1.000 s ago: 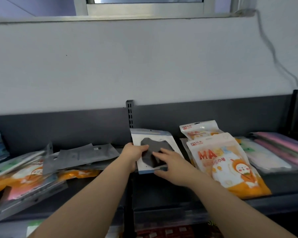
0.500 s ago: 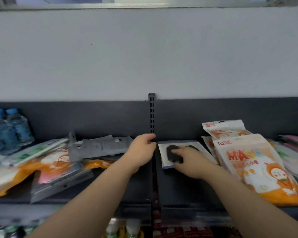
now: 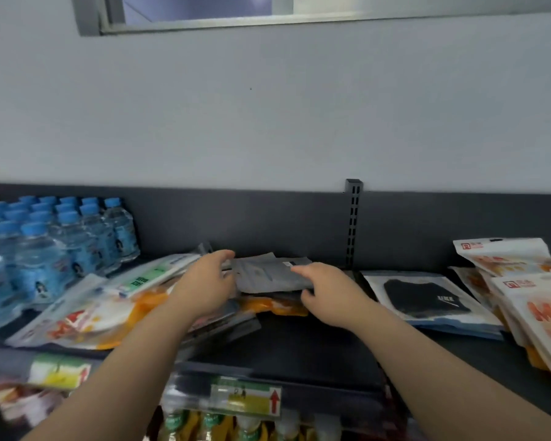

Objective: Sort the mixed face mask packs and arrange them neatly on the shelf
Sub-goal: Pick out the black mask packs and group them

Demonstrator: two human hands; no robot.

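Pale grey-white wall point(image 3: 268, 116) across most of the view, evenly and softly lit. High up, a grey-framed window point(image 3: 185, 14), dim bluish inside. Below, a dark grey back panel point(image 3: 252, 224) with a slotted upright post point(image 3: 352, 224). Dark shelf point(image 3: 299, 345) in front. Rows of blue-capped water bottles point(image 3: 45, 243) at far left, standing against the panel.

Dark shelf point(image 3: 299, 345): water bottles point(image 3: 45, 243) at left end; jumbled mask packs point(image 3: 102, 313) left of centre; black-mask pack point(image 3: 427, 297) flat, right of centre; orange packs point(image 3: 535, 313) stacked at right end.
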